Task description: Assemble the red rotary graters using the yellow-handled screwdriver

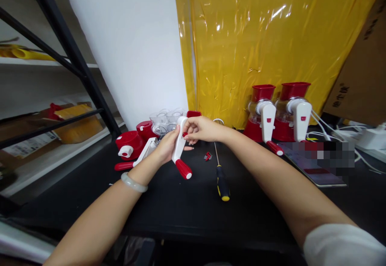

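My left hand [165, 147] grips a white crank handle [179, 147] with a red knob at its lower end, held upright over the black table [187, 209]. At the top end of that handle my right hand [201, 128] is closed, fingers pinched on a small red part. Just behind the hands lie a red device [130, 142] with another white crank and clear plastic housings [164, 121]. A black and yellow screwdriver [222, 179] lies on the table to the right of the hands, near tiny red pieces [208, 156].
Two assembled red and white crank devices [279, 113] stand at the back right before a yellow plastic sheet [265, 37]. White cables [340, 131] and a cardboard box [362, 69] are far right. A black metal shelf frame [72, 57] with packages stands left.
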Motion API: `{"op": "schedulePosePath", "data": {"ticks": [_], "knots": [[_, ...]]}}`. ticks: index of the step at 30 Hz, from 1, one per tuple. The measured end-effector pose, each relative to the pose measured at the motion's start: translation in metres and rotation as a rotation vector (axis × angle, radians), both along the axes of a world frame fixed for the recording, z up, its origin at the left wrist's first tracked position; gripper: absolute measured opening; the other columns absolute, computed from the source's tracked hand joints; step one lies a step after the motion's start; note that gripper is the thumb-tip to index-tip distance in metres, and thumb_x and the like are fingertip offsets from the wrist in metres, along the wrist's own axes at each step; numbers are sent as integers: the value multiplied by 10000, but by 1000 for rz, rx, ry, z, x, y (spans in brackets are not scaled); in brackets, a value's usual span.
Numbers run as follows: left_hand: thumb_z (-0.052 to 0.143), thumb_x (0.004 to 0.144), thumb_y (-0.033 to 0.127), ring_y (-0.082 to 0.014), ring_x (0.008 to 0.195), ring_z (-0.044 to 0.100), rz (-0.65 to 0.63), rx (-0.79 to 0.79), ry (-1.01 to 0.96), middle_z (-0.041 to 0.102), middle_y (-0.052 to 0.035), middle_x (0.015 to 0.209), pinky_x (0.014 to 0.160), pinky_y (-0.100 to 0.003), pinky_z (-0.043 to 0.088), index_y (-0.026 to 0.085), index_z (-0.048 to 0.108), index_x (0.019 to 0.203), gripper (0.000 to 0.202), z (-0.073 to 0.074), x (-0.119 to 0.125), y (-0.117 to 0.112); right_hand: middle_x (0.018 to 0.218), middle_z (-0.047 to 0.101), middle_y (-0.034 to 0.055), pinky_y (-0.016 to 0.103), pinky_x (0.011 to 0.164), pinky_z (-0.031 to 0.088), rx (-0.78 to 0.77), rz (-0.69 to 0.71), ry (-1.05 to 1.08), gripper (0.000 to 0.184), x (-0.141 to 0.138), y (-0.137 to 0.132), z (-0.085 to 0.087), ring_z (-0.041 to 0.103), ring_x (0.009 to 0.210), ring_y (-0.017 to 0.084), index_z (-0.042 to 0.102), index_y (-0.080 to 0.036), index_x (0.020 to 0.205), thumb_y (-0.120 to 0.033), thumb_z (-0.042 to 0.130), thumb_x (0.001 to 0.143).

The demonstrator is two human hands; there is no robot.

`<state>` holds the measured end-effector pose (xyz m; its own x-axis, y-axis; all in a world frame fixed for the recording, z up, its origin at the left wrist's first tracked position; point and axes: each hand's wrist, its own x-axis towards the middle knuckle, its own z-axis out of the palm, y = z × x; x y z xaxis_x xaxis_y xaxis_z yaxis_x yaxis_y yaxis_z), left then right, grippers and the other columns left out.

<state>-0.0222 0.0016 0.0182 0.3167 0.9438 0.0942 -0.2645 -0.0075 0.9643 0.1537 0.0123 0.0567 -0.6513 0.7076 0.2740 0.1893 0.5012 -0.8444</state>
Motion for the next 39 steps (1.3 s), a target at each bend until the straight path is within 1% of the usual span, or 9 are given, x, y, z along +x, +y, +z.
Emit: {"op": "schedulePosePath", "data": {"ticks": [6,12,17,23,28,32,35,37,39], "knots": [[552,955,436,-223,761,730,-4,-3,-5,740,-122,850,656,-351,636,111,677,1029,356,-1,0,1,662,639,-27,237,598,584,45,-22,-17,175,1,-1,1,673,606,109,562,-164,888,-109,708,808],[546,964,402,-227,791,736,-8,-6,-28,740,-114,853,658,-347,641,118,675,1027,317,0,0,0,657,633,-33,263,619,561,138,-33,-3,200,2,1,0,662,601,118,554,-168,876,-126,728,787],[501,985,421,-228,806,739,-12,0,1,745,-115,863,677,-355,643,119,657,1060,349,-1,0,0,653,608,-45,231,586,476,340,-87,-69,247,4,3,0,616,603,103,552,-169,866,-171,770,751],[507,975,464,-241,829,740,-10,36,25,746,-115,873,701,-380,644,121,644,1076,382,-3,-2,2,697,545,-55,236,592,389,544,-190,-165,321,5,3,1,538,624,101,547,-177,896,-229,805,711],[508,969,489,-270,917,733,-41,53,38,746,-121,886,746,-402,639,123,634,1132,420,-6,-3,4,945,552,12,290,729,431,730,-265,-210,433,6,1,2,542,841,159,542,-196,999,-320,819,690],[510,963,507,-282,939,728,-52,68,53,743,-128,894,744,-406,638,116,630,1131,442,-6,-4,4,1145,470,63,372,868,475,772,-338,-187,633,7,-2,3,532,1042,219,521,-226,1184,-340,847,654],[505,964,508,-285,936,728,-62,74,68,742,-129,885,738,-408,637,115,624,1124,440,-5,-3,4,1235,425,83,407,972,462,778,-305,-153,740,8,-4,3,483,1189,246,490,-256,1313,-309,844,666],[510,964,498,-284,915,730,-79,72,79,742,-127,873,706,-400,636,117,624,1098,420,-4,-3,3,1257,434,88,411,1018,445,754,-251,-157,717,8,-4,3,475,1225,245,504,-251,1332,-267,824,691],[526,960,481,-276,871,734,-98,72,89,737,-117,841,658,-379,633,118,629,1046,387,-5,-3,3,1247,466,89,412,1024,445,716,-194,-183,683,9,-3,3,502,1205,237,531,-235,1323,-228,812,701]]}}
